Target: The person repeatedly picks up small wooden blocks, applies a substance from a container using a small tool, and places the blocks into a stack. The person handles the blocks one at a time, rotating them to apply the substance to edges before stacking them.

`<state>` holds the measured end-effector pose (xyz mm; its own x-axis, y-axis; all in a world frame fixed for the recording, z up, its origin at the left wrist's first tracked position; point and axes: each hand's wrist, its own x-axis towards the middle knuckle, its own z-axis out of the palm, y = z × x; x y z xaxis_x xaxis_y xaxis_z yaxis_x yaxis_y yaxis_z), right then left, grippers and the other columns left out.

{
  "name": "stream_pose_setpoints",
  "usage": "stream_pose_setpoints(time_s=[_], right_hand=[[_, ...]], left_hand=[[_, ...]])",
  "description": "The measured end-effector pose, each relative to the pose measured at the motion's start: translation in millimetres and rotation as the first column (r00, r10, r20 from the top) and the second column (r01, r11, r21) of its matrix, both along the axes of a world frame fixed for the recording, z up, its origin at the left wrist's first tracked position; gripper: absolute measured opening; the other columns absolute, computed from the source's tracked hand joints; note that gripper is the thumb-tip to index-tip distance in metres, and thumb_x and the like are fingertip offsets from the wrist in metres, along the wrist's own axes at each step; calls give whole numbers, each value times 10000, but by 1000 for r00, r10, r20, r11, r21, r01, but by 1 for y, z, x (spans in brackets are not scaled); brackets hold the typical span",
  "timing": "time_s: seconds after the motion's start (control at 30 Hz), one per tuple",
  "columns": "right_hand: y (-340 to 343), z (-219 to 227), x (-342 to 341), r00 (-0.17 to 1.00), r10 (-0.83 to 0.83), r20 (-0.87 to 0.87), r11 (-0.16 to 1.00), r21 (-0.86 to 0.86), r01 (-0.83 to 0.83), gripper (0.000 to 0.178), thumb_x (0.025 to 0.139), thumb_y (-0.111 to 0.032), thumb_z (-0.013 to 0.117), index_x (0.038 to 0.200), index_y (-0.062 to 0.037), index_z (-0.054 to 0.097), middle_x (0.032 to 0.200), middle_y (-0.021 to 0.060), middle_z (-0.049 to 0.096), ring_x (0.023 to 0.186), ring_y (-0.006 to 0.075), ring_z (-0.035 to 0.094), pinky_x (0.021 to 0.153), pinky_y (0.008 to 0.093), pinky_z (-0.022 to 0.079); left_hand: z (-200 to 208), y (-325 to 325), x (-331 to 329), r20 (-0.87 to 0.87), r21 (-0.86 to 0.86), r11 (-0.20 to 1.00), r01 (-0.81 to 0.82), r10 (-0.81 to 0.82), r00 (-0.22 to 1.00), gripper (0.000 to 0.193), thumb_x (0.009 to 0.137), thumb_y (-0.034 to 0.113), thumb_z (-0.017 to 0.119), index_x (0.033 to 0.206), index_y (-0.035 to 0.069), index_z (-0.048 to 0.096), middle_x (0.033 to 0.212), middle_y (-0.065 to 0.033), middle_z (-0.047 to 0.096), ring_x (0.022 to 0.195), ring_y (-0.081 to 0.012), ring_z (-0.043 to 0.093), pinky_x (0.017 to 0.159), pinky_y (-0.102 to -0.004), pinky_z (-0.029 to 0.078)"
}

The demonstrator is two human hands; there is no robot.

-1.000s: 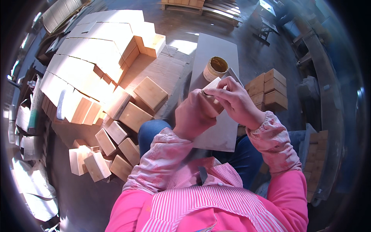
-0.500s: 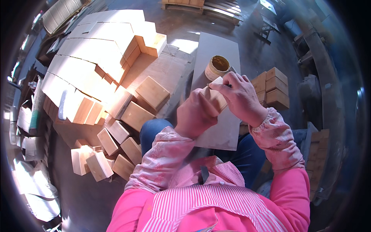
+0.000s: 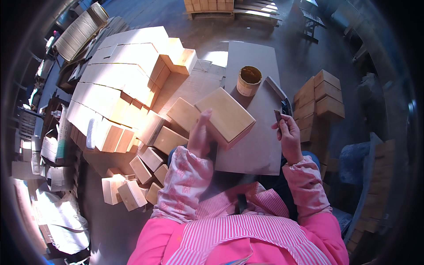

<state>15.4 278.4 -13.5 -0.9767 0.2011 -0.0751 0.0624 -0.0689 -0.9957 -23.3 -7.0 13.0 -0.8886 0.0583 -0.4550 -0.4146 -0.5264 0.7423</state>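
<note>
My left hand (image 3: 201,136) grips a pale wooden box (image 3: 227,115) by its left side, thumb on top, holding it tilted over the long light board (image 3: 247,157). My right hand (image 3: 289,134) is apart from the box, over the board's right edge, with its fingers pinched on a small dark flat scraper (image 3: 278,116). An open tub (image 3: 248,84) with a yellow-brown smeared inside stands on the board beyond the box. Near my right hand, a narrow grey strip (image 3: 276,87) lies at the board's edge; its kind is unclear.
To the left, a big sunlit stack of wooden boxes (image 3: 119,73) rests on cardboard, with several loose boxes (image 3: 140,170) in front. More boxes (image 3: 329,95) are piled to the right of the board. A loaded pallet (image 3: 212,15) stands at the far side.
My hands have moved apart: the left has carried the box left and turned its broad face up, while the right has drawn back to the right with the scraper.
</note>
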Motion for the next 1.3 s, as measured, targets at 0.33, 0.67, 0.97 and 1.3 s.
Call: stream_pose_setpoints(time_s=[0.33,0.67,0.97,1.3], right_hand=[[-13,-24,-6,992,124,18,990,-67,-123,174,1099,-138,479,1217,-61,581,973,42,710,577,13,435,520,174,374],[-28,-16,-7,975,222,17,954,-209,-214,143,1113,-147,435,1169,-73,544,1128,77,728,585,33,490,534,179,408],[-28,-16,-8,977,213,-9,950,-230,-209,132,1106,-123,439,1164,-71,546,1090,60,722,589,33,490,540,177,408],[-29,-16,-7,981,195,-4,960,-203,-191,131,1109,-136,445,1163,-74,547,1077,44,715,596,35,491,536,185,399]], left_hand=[[-14,8,-9,-96,-264,961,-83,60,994,733,817,406,855,1289,-60,544,1178,-138,642,1009,-202,658,855,-344,554],[-31,8,-17,-113,-370,924,-92,53,992,799,799,463,865,1273,-83,524,1197,-155,618,1037,-196,633,894,-325,528],[-27,12,-18,-119,-392,915,-96,53,991,799,808,487,853,1255,-89,526,1204,-152,613,1021,-179,625,862,-314,531],[-14,30,-21,-174,-408,902,-139,72,982,669,840,452,841,1185,-72,609,1088,-102,658,943,-155,633,816,-295,524]])
